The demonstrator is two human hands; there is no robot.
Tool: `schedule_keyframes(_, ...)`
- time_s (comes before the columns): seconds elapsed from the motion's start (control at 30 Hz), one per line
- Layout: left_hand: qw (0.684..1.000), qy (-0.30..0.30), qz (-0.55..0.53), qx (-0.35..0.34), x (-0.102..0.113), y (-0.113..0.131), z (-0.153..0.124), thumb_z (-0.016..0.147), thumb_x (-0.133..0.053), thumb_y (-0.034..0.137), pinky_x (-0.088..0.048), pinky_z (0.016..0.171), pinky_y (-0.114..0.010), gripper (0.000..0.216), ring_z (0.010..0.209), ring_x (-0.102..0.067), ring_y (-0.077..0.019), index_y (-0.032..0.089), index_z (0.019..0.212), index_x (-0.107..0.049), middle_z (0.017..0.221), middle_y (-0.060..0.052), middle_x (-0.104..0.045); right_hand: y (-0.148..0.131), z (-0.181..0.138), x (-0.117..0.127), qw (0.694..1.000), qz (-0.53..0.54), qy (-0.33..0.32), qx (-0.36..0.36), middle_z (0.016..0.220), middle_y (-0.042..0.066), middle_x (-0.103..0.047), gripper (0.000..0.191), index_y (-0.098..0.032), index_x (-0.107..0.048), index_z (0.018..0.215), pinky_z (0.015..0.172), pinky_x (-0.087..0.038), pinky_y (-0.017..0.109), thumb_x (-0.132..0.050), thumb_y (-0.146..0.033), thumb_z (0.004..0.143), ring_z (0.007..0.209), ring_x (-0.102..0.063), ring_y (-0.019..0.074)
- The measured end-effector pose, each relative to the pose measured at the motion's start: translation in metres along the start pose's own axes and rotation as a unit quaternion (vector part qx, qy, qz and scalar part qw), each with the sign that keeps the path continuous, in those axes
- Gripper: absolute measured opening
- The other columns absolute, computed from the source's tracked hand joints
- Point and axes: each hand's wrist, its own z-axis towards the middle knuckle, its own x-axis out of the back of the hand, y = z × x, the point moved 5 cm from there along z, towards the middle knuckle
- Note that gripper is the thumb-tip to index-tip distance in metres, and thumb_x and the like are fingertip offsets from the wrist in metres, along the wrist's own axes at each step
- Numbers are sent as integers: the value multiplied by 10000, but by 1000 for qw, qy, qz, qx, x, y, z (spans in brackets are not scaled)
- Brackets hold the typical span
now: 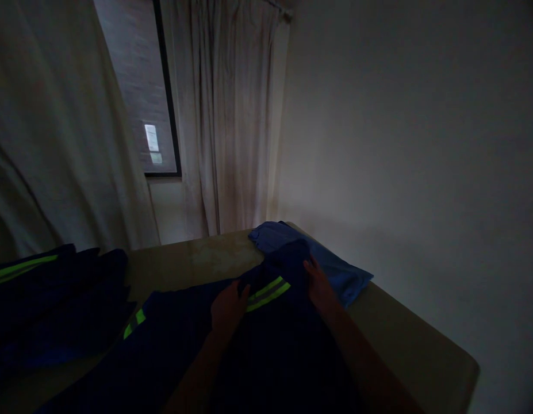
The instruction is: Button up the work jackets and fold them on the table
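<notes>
A dark blue work garment with yellow-green reflective stripes (pixel 268 294) lies spread over the table in front of me; its exact kind is hard to tell in the dim light. My left hand (pixel 229 307) is closed on its cloth just left of the bright stripe. Up near the garment's top right edge, my right hand (pixel 320 283) grips the fabric between thumb and fingers, lifting that part a little. Beyond it a lighter blue folded cloth (pixel 330 264) lies partly covered by the garment.
Another dark blue pile with a reflective stripe (pixel 68 305) lies on the table at the left. The tan table (pixel 201 256) ends against a pale wall (pixel 404 144) at right. Curtains (pixel 232 126) and a window (pixel 141 86) stand behind.
</notes>
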Motion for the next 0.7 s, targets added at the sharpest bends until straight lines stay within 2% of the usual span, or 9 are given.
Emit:
schedule_keyframes(0.1, 999, -17, -26, -11, -1, -3, 1, 990, -481, 520, -498, 888, -378, 435, 1039, -706, -292, 202, 1248, -629, 1056, -111, -758, -13, -4, 2, 998, 54, -23, -1, 1281, 50, -712, 993, -363, -317, 1567, 893, -626, 502, -820, -404, 713, 1110, -719, 305)
schedule_keyframes(0.17, 993, 12, -105, -45, 1, -3, 3, 963, -514, 447, -493, 899, -382, 304, 986, -692, -267, 228, 1127, -646, 1009, -79, -731, -19, -5, 9, 995, 99, -23, -4, 1313, 38, -699, 1047, -398, -310, 1569, 908, -617, 504, -845, -354, 670, 1138, -706, 310)
schedule_keyframes(0.27, 947, 65, -299, -97, 4, -4, 7, 873, -592, 395, -467, 1006, -413, 194, 1045, -646, -256, 231, 965, -638, 1042, -71, -684, -18, -2, 22, 992, 123, 10, -25, 1266, 40, -723, 829, -381, -538, 1430, 924, -606, 485, -848, -375, 661, 1141, -701, 311)
schedule_keyframes(0.37, 913, 64, -394, -85, 5, -5, 18, 766, -694, 466, -500, 1005, -413, 300, 1032, -660, -250, 229, 925, -601, 1002, -60, -684, -13, 2, 26, 993, 111, 18, -48, 1104, 66, -776, 512, -296, -735, 1137, 904, -606, 462, -873, -345, 646, 1050, -728, 314)
schedule_keyframes(0.43, 904, 46, -422, -55, 7, -4, 28, 746, -709, 547, -543, 952, -400, 418, 1008, -689, -247, 223, 984, -597, 1017, -73, -709, -14, 1, 24, 993, 104, 15, -48, 992, 54, -793, 433, -264, -759, 1021, 871, -610, 450, -902, -299, 614, 957, -746, 306)
schedule_keyframes(0.5, 891, 14, -453, -14, 10, -3, 39, 798, -647, 634, -580, 876, -396, 502, 971, -723, -256, 208, 1061, -621, 1019, -103, -742, -21, -3, 22, 994, 103, 6, -30, 970, 24, -795, 462, -269, -756, 1026, 847, -609, 420, -918, -266, 594, 910, -751, 284)
schedule_keyframes(0.57, 890, -47, -453, 16, 12, 0, 48, 859, -547, 686, -601, 811, -407, 551, 922, -749, -280, 187, 1056, -676, 969, -130, -773, -31, -9, 20, 995, 104, -13, -8, 994, 0, -795, 494, -290, -749, 1056, 825, -606, 381, -922, -254, 595, 900, -753, 263)
schedule_keyframes(0.63, 905, -102, -412, 20, 14, 5, 56, 859, -544, 668, -602, 813, -411, 539, 929, -757, -304, 176, 980, -728, 944, -136, -791, -39, -14, 20, 994, 107, -29, 1, 993, -5, -795, 510, -298, -746, 1075, 801, -604, 359, -926, -254, 600, 884, -754, 251)
schedule_keyframes(0.7, 931, -113, -346, 16, 18, 7, 62, 790, -646, 597, -588, 864, -407, 462, 1004, -746, -323, 174, 944, -752, 975, -124, -800, -41, -17, 21, 993, 110, -30, -6, 980, 3, -796, 559, -290, -738, 1116, 772, -607, 359, -938, -268, 595, 847, -754, 247)
